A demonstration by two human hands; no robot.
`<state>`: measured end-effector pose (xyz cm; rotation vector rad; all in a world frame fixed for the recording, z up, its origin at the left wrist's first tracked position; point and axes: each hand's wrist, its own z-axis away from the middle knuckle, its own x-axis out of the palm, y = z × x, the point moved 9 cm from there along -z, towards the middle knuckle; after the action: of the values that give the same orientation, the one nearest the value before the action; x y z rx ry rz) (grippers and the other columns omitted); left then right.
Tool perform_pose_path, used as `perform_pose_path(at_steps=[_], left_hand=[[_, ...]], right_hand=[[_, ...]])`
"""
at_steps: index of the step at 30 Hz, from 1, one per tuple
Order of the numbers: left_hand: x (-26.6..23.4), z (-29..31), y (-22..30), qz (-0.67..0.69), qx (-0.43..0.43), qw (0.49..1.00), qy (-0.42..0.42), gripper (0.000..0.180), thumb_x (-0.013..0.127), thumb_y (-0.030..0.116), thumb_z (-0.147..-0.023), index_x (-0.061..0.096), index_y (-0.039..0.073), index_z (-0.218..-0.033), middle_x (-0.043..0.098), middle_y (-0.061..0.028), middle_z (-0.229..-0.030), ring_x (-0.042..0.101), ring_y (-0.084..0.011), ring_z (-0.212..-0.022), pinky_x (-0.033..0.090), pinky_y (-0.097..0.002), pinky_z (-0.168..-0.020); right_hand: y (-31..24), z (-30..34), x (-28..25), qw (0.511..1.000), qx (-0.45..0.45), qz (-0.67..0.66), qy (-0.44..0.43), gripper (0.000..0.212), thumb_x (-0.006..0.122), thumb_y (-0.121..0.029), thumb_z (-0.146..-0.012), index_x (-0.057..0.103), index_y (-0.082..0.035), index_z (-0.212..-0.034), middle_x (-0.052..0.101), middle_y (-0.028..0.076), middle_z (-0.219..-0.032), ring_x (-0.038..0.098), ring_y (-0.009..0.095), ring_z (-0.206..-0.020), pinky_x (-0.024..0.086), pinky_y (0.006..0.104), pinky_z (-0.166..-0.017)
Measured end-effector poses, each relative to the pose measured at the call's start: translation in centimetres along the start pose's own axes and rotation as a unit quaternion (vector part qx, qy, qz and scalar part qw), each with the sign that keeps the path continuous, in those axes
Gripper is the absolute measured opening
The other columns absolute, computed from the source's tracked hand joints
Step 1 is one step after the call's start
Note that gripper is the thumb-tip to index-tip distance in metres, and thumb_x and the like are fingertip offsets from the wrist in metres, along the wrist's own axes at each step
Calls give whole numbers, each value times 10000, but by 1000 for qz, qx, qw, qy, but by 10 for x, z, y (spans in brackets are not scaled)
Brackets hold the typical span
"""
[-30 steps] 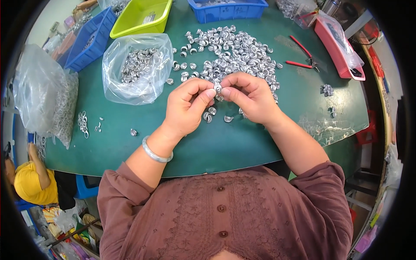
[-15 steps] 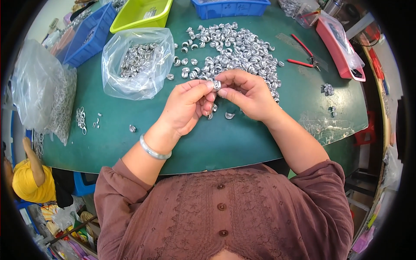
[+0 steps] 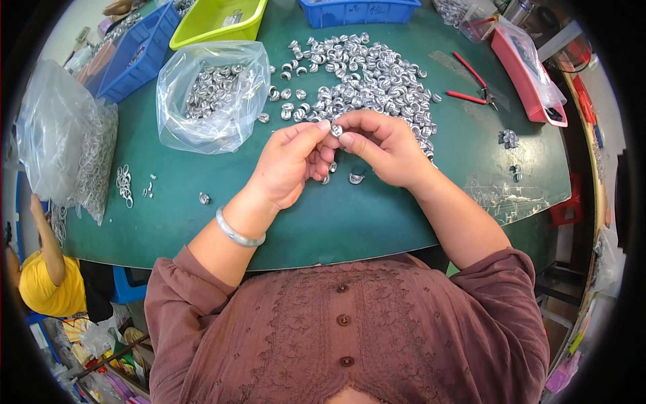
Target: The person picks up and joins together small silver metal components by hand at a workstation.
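Observation:
Between my two hands is a small silver ring [image 3: 336,130]. My left hand [image 3: 291,160] pinches one side with thumb and fingers, its other fingers curled in. From the right, my right hand [image 3: 381,148] grips it with thumb and forefinger. Just beyond my hands spreads a heap of similar silver rings [image 3: 377,81]. A few loose ones lie below my fingers, among them one ring [image 3: 356,177] on the green tabletop [image 3: 323,229]. Left of the heap stands an open clear plastic bag [image 3: 232,135] with many rings inside.
Red-handled pliers [image 3: 469,99] lie right of the heap, near a pink basket [image 3: 521,81]. A yellow-green tray [image 3: 219,23] and blue bins [image 3: 360,12] line the far side. At left, a full plastic bag [image 3: 57,135] stands near a person in yellow [image 3: 47,279].
The ring has turned between my fingers and shows a different side. My hands stay nearly in place. The person at the left has raised an arm slightly.

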<state>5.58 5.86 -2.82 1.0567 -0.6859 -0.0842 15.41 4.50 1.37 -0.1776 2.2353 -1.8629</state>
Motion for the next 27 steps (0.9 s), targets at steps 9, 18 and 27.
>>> perform_pose_path(at_steps=[9,18,27], left_hand=[[4,-2,3,0,32,998,-60,251,440,250,-892,561,32,-862,540,-23,-705,471,-100,-558,399,-208,-523],[15,-1,6,98,32,981,-167,277,408,207,-896,534,-19,-996,537,-54,-806,475,-131,-662,409,-245,-616],[16,-1,8,84,50,981,-166,286,412,185,-895,515,-32,-1050,539,-61,-842,481,-131,-703,417,-247,-652]], right_hand=[[-20,2,-4,989,-112,96,15,300,509,-8,-822,501,-3,-1122,593,60,-875,553,113,-792,450,243,-721],[-15,1,-17,987,-99,96,80,239,512,-8,-818,540,-9,-1056,604,85,-841,574,129,-764,463,245,-684],[-18,1,-19,981,-105,138,86,237,509,-15,-816,545,-13,-1050,607,100,-845,582,149,-759,462,253,-675]])
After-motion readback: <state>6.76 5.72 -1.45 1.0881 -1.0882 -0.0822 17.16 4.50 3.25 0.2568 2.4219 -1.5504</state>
